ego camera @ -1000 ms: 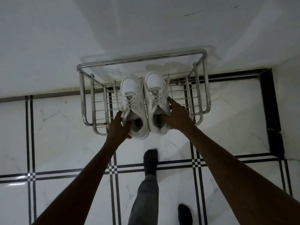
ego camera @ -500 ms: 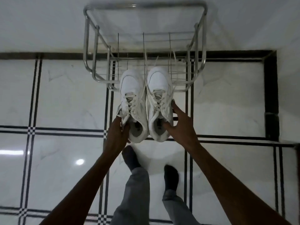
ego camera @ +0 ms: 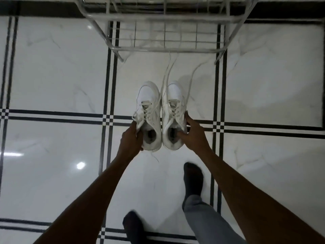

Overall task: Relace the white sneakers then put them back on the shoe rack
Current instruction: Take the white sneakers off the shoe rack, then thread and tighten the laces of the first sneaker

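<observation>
Two white sneakers are held side by side above the floor, toes pointing away from me. My left hand (ego camera: 131, 138) grips the left sneaker (ego camera: 149, 110) at its heel collar. My right hand (ego camera: 194, 133) grips the right sneaker (ego camera: 173, 106) at its outer side and collar. Long loose laces (ego camera: 168, 67) trail from the right sneaker toward the metal shoe rack (ego camera: 165, 48), which stands at the top of the view, apart from the shoes.
White marble floor tiles with black double lines (ego camera: 56, 115) lie all around. My two feet in dark socks (ego camera: 192, 178) and grey trouser legs (ego camera: 205, 221) are below the shoes. A black border strip (ego camera: 44, 10) runs along the wall behind the rack.
Both sneakers have come off the rack shelf and moved back toward me, held in both hands. The rack has shifted to the top of the view, and my feet have stepped back.
</observation>
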`<state>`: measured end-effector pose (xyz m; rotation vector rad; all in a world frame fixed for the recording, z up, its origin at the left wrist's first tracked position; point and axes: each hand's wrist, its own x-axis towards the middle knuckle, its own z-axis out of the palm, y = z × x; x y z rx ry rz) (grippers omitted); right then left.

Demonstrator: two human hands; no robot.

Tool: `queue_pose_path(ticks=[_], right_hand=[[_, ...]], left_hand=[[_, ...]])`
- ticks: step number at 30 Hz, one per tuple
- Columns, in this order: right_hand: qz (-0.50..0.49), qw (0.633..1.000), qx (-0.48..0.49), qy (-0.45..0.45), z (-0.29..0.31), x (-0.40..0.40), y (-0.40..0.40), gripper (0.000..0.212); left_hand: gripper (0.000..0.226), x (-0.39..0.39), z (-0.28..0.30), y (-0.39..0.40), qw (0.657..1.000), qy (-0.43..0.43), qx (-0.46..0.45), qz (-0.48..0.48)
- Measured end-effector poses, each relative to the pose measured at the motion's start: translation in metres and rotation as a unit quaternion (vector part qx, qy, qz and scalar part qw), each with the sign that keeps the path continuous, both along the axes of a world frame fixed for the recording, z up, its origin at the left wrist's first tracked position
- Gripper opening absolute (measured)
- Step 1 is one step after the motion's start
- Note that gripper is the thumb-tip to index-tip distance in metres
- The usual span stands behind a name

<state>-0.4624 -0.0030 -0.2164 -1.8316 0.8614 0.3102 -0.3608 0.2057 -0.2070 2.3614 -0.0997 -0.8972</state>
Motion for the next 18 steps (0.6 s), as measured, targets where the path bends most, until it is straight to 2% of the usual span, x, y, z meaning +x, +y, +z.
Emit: queue_pose_path(ticks=[4,9,12,14,16,18], right_hand=[[0.012,1.000,-0.015,0.012,-0.082,-0.001,0.009,0.078],[0.019,0.999,-0.025,0.027,-0.153,-0.003,0.010,0.071],[0.020,0.999,-0.037,0.018,-0.163,-0.010,0.012,0.072],[0.007,0.998,-0.060,-0.010,-0.159,-0.016,0.015,0.070],[-0.014,0.990,-0.134,-0.052,-0.148,-0.017,0.022,0.062],[-0.037,0.969,-0.228,-0.093,-0.133,-0.012,0.032,0.045]], left_hand=[[0.037,-0.004,-0.083,0.011,1.000,0.007,0.006,0.001],[0.045,-0.011,-0.152,0.011,1.000,0.017,0.004,0.003],[0.037,-0.018,-0.162,0.012,0.999,0.037,0.002,0.010],[0.040,-0.022,-0.160,0.013,0.998,0.051,-0.014,0.025],[0.047,-0.020,-0.154,0.015,0.996,0.070,-0.038,0.047],[0.046,-0.016,-0.150,0.015,0.990,0.084,-0.070,0.084]])
